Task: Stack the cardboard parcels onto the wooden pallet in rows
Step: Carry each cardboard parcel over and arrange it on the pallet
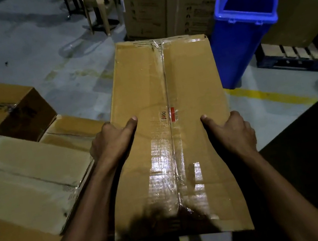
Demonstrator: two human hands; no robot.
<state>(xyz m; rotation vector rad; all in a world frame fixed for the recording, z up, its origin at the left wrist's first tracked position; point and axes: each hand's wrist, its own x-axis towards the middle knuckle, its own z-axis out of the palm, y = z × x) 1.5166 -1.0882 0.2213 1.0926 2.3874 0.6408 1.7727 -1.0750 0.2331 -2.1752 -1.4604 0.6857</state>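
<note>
Big washing-machine cartons (156,4) stood behind the parcel (168,131), tall ones. Left of the parcel sat a bunch of other boxes (29,175), packed close together, tops taped. The parcel itself was held up in the middle of the view, long side pointing away, clear tape down its seam — pretty shiny. A blue bin (244,29) stood just right of its far end, and a chair (99,5) was beyond its far-left corner. Left hand (113,141) gripped the parcel's left edge, right hand (232,130) the right edge — thumbs on top, fingers wrapped over the sides.
</note>
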